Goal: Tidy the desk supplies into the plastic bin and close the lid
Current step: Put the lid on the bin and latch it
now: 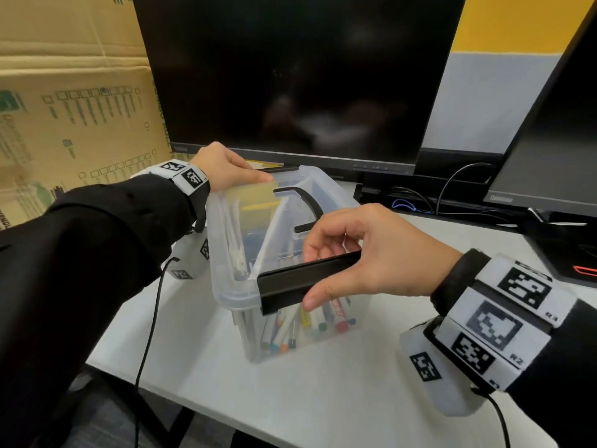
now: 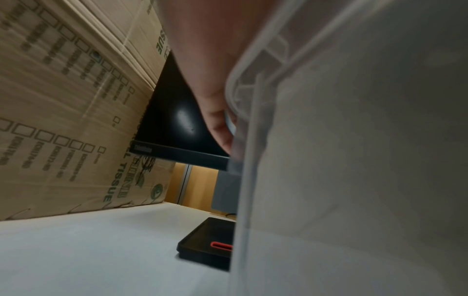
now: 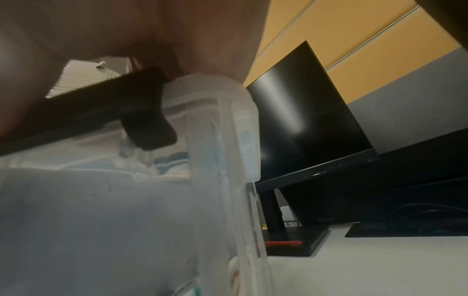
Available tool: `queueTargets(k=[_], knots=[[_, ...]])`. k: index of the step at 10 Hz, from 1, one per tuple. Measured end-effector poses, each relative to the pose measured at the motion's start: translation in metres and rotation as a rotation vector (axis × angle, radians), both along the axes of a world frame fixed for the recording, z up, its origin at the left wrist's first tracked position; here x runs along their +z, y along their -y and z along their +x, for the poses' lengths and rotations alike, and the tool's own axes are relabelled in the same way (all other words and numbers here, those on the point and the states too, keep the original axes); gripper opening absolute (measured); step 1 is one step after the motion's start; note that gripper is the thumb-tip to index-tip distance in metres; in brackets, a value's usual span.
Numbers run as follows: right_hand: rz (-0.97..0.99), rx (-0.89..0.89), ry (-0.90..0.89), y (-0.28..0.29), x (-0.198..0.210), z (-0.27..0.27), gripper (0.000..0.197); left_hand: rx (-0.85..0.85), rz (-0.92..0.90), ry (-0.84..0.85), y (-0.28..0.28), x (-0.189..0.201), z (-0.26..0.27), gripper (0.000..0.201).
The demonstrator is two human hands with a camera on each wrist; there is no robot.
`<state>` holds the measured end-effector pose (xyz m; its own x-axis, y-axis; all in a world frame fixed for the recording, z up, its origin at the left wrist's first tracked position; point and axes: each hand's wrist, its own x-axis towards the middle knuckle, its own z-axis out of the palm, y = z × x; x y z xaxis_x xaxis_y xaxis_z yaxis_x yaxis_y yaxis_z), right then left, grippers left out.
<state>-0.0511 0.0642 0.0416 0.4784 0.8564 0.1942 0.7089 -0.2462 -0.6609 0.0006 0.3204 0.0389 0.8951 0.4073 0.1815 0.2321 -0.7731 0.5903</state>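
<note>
Although your left sleeve hides its lower part, the brown cardboard box behind the white desk reads "TISSUE" in green in the left wrist view. Beside it, the black monitor carries bezel lettering too blurred to read. Your clear plastic bin stands on the desk before the monitor, its clear lid on top, coloured markers inside. Your right hand grips the near black latch, thumb beneath; your left hand presses the far latch, mostly hidden.
</note>
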Motion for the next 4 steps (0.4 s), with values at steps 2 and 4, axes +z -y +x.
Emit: queueTargets(k=[2, 4], knots=[[0.031, -0.059, 0.018, 0.004, -0.001, -0.005, 0.032, -0.098, 0.218, 0.144, 0.005, 0.004, -0.008, 0.041], [0.289, -0.108, 0.255, 0.041, 0.012, -0.032, 0.033, -0.431, 0.382, 0.316, 0.032, 0.039, -0.039, 0.017]])
